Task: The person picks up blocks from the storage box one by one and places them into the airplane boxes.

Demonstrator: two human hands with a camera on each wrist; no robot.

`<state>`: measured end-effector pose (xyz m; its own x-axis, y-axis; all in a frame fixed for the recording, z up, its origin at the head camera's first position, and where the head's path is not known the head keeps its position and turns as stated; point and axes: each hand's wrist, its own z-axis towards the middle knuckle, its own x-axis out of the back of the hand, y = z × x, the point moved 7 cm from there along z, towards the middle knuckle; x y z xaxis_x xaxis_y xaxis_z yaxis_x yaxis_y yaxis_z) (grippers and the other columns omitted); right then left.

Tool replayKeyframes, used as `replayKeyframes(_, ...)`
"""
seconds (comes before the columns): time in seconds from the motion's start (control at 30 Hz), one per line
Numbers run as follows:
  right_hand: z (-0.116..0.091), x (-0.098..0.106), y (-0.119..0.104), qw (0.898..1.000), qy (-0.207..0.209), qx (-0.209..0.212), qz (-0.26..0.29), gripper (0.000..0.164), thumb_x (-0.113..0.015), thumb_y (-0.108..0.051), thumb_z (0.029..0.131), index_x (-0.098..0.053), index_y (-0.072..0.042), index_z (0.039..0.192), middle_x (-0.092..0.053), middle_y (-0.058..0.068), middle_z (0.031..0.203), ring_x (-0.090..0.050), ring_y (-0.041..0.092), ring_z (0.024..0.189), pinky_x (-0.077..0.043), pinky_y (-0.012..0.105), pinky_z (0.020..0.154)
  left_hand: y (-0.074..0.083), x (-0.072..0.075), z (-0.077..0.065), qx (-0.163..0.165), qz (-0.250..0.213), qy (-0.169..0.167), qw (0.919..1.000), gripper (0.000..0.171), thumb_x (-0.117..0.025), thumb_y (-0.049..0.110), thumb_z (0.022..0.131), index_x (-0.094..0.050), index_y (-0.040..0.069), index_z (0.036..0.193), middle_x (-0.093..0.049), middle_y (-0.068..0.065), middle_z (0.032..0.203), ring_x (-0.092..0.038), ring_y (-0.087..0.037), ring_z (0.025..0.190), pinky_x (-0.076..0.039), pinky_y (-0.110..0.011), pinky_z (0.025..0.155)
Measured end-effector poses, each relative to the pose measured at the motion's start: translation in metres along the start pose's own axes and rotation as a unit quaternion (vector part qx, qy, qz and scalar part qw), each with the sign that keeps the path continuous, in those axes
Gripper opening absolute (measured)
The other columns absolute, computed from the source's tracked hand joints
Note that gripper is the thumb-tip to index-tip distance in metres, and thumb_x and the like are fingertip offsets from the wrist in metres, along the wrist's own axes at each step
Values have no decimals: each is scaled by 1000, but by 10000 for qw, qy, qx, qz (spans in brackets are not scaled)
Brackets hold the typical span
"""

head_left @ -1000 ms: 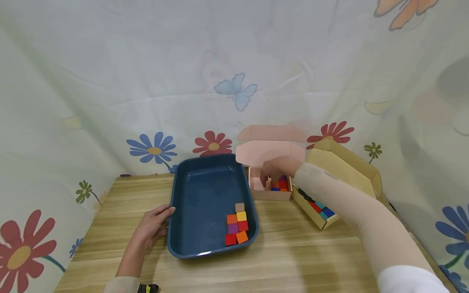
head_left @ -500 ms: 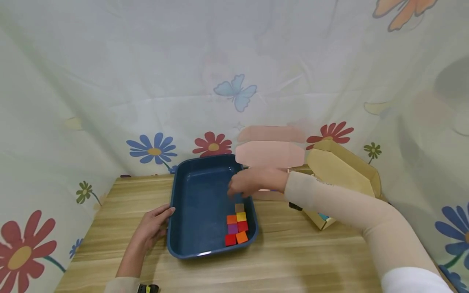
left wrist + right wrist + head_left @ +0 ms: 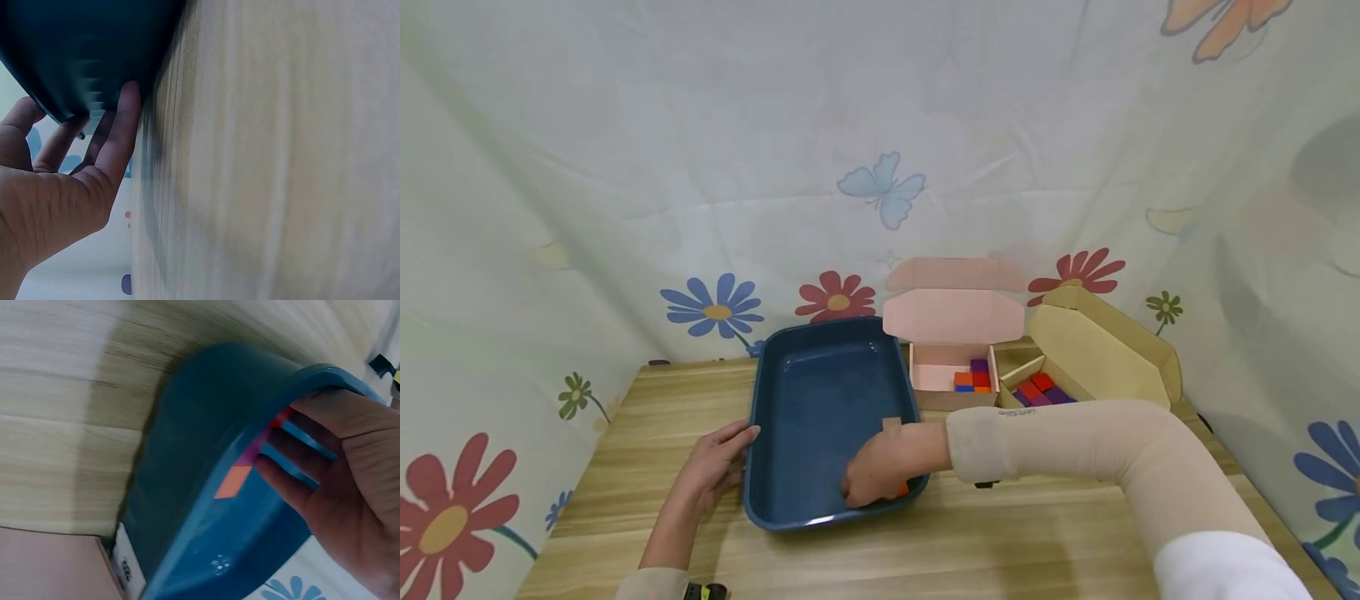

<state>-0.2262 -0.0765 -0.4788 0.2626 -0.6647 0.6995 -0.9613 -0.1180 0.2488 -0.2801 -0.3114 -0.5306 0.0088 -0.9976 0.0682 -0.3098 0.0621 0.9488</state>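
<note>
In the head view, my left hand (image 3: 715,458) holds the left rim of a dark blue tray (image 3: 756,375). Its thumb reaches the rim and its fingers touch the outer wall, as the left wrist view shows. My right hand (image 3: 883,471) is low inside the tray at the near right, fingers bent over coloured cubes. In the right wrist view, a red cube (image 3: 282,417) shows between thumb and fingers, beside a purple cube (image 3: 253,449) and an orange cube (image 3: 232,481). Whether the fingertips pinch the red cube cannot be made out. A brown cube (image 3: 891,423) sits just behind that hand.
Right of the tray stands an open pink box (image 3: 936,377) with several cubes at its right side. Beside it, an open yellow box (image 3: 1078,392) holds red and purple cubes, partly hidden by my right sleeve (image 3: 1052,437). A patterned curtain hangs behind the wooden table (image 3: 670,400).
My right hand has left the pink box and moved left and nearer into the tray, now covering most of its cubes. The left hand stays on the rim.
</note>
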Motion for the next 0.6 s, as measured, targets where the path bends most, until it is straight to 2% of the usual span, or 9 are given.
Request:
replayKeyframes(0.17, 4, -3, 1, 9999, 123, 41, -87, 32, -66, -11, 99, -68, -26, 128, -63, -9, 121, -61, 10, 91, -53, 22, 75, 0, 1, 0, -20, -2, 30, 10000, 74, -66, 37, 100, -35, 3, 157, -38, -23, 155, -61, -15, 110, -59, -40, 89)
replayKeyframes(0.3, 3, -3, -1, 9990, 302, 228, -222, 30, -64, -10, 99, -70, -24, 125, -65, -8, 120, -62, 11, 92, -52, 21, 78, 0, 0, 0, -8, -8, 80, 10000, 73, -67, 38, 100, -36, 3, 157, -42, -24, 152, -63, -15, 107, -59, -40, 88)
replayKeyframes(0.47, 1, -2, 4, 9993, 362, 10, 129, 29, -65, -10, 98, -70, -29, 120, -65, -11, 115, -61, 11, 87, -55, 30, 70, 0, -1, 0, 4, -3, 44, 10000, 74, -66, 36, 101, -34, 2, 157, -41, -24, 152, -63, -13, 106, -59, -39, 88)
replayKeyframes(0.6, -2, 2, 6, 9980, 560, 197, 204, 26, -64, -11, 98, -70, -27, 118, -65, -10, 113, -60, 11, 89, -55, 28, 72, 0, -1, 0, 12, -18, 50, 10000, 74, -65, 37, 101, -34, 2, 158, -41, -24, 152, -63, -12, 106, -59, -39, 88)
